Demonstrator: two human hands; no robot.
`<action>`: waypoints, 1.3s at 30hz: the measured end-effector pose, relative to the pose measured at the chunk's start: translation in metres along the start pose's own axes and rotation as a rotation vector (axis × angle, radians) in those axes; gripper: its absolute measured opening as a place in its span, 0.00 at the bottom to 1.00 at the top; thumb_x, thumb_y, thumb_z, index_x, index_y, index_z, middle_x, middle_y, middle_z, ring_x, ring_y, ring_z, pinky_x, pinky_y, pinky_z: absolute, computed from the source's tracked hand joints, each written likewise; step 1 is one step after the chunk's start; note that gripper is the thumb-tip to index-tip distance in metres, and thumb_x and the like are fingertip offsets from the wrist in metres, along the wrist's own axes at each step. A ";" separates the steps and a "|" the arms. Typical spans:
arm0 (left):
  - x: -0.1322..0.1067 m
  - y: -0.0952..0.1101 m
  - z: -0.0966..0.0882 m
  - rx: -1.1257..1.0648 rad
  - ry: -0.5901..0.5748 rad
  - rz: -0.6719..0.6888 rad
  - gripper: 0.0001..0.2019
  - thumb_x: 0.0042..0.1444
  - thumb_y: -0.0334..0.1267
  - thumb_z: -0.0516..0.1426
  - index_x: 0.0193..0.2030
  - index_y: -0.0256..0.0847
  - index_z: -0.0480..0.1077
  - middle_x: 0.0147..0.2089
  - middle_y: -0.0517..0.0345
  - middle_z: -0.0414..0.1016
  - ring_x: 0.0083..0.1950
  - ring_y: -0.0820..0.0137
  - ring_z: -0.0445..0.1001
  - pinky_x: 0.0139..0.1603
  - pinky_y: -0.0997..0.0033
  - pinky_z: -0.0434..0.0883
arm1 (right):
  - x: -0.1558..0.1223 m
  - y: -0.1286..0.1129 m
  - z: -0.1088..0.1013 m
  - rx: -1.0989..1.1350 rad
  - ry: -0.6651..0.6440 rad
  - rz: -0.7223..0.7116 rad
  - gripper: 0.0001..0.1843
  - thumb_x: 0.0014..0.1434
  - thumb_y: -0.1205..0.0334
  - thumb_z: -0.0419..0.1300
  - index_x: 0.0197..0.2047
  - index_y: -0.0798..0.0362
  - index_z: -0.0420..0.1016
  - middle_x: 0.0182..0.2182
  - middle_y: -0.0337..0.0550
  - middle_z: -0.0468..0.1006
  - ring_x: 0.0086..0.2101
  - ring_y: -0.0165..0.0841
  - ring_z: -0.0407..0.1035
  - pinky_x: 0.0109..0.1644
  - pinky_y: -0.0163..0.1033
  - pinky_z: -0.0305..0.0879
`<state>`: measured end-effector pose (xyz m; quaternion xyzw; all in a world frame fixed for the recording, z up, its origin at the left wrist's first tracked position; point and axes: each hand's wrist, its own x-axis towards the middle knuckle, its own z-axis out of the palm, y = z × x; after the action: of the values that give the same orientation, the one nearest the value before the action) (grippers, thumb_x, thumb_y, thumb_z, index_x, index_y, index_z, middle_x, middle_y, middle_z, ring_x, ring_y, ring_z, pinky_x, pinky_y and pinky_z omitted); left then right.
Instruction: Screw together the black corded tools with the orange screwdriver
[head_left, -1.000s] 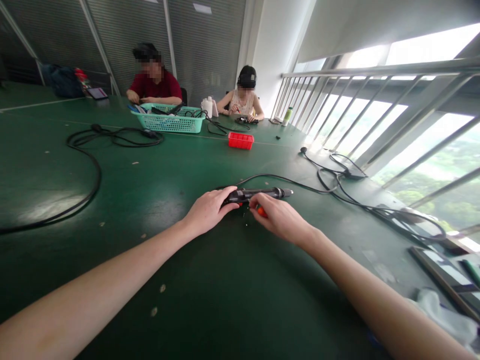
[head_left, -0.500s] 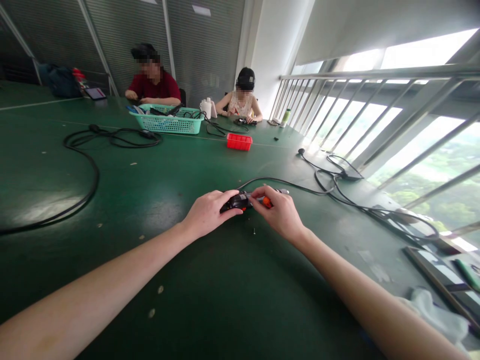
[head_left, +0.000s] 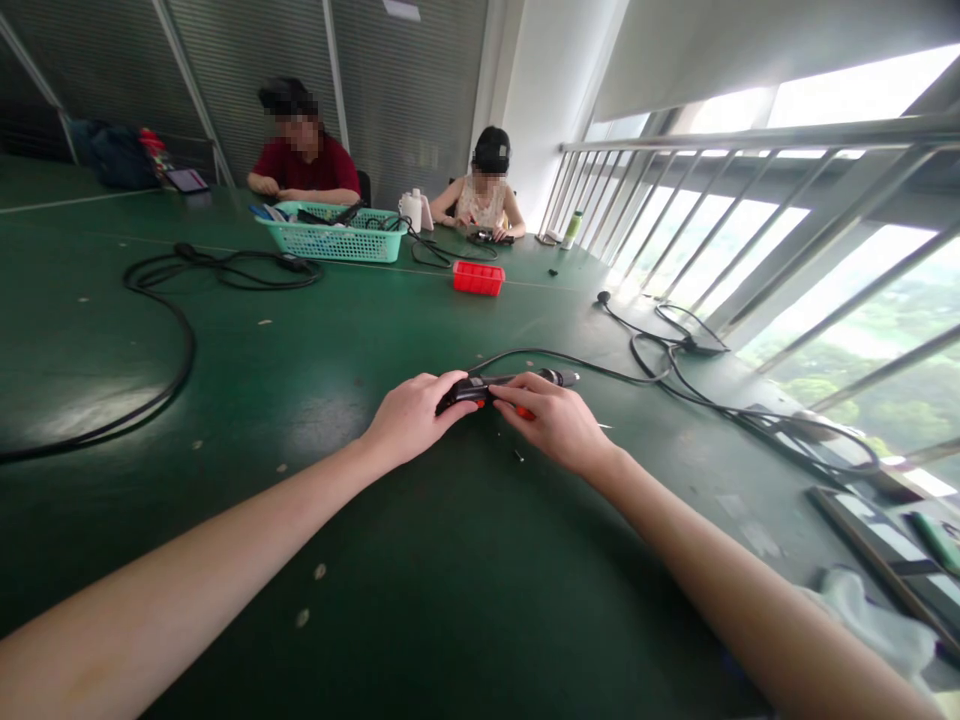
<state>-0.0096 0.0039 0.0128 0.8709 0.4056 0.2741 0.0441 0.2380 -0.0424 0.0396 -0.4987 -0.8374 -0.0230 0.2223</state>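
A long black tool (head_left: 480, 386) with a metal tip and a black cord lies on the green table (head_left: 450, 580) in front of me. My left hand (head_left: 411, 415) curls round its near end and pins it down. My right hand (head_left: 553, 420) pinches a small orange-handled screwdriver (head_left: 525, 411) against the tool's middle. A tiny dark screw (head_left: 517, 456) lies on the table just below my right hand.
The tool's black cable (head_left: 675, 375) loops off right towards the window rail. A thick black cable (head_left: 172, 320) coils at left. Farther back stand a red tray (head_left: 478, 277) and a teal basket (head_left: 336, 238). Two people sit at the far end. A white cloth (head_left: 877, 620) lies at right.
Both hands stayed on the tool. My right hand shifted the orange screwdriver along its body, and a small screw now lies on the table beside it.
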 end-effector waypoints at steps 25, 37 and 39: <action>0.003 -0.004 0.001 -0.075 -0.020 -0.012 0.23 0.69 0.47 0.59 0.67 0.47 0.66 0.62 0.49 0.76 0.60 0.54 0.77 0.61 0.51 0.74 | -0.006 0.007 -0.045 0.358 -0.596 0.001 0.13 0.63 0.64 0.60 0.49 0.45 0.81 0.44 0.38 0.82 0.36 0.30 0.73 0.39 0.35 0.68; 0.003 -0.007 0.001 -0.198 -0.024 -0.010 0.21 0.62 0.46 0.66 0.60 0.50 0.69 0.62 0.56 0.76 0.59 0.56 0.76 0.59 0.55 0.74 | -0.005 -0.011 -0.039 0.363 -0.625 0.031 0.07 0.62 0.60 0.62 0.40 0.49 0.81 0.34 0.39 0.81 0.29 0.30 0.71 0.33 0.35 0.64; 0.003 -0.006 0.001 -0.189 -0.025 0.004 0.21 0.63 0.45 0.65 0.61 0.49 0.69 0.61 0.55 0.77 0.59 0.56 0.76 0.59 0.55 0.74 | -0.005 -0.014 -0.037 0.284 -0.600 0.030 0.05 0.60 0.62 0.62 0.39 0.50 0.80 0.34 0.39 0.81 0.31 0.31 0.70 0.34 0.36 0.63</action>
<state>-0.0120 0.0105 0.0116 0.8670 0.3756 0.3003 0.1303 0.2418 -0.0633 0.0736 -0.4594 -0.8530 0.2454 0.0334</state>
